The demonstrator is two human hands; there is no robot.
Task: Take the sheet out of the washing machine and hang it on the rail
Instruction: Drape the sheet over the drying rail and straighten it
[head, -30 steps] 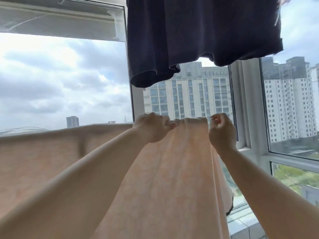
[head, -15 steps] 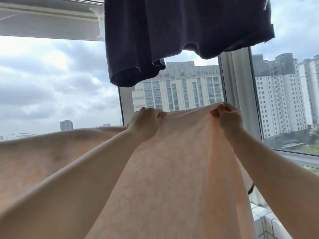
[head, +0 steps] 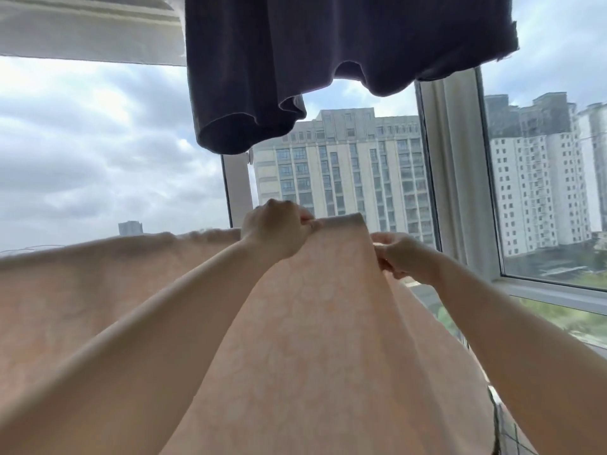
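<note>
A pale peach sheet [head: 315, 339] with a faint flower pattern hangs draped in front of me, its top fold running from the far left to the middle of the view. The rail under it is hidden by the cloth. My left hand [head: 279, 229] is closed on the top fold. My right hand [head: 399, 257] pinches the sheet's right edge a little lower, just below the fold's right corner. Both forearms reach up across the hanging cloth.
A dark navy garment [head: 328, 60] hangs overhead, above both hands. Beyond is a window with a white frame post [head: 456, 178], a sill at the lower right, and tall buildings outside. A white ceiling beam [head: 82, 27] crosses the upper left.
My right hand has dropped from the top fold to the sheet's right edge. The sheet's right part now lies flatter. My left hand stays gripping the fold.
</note>
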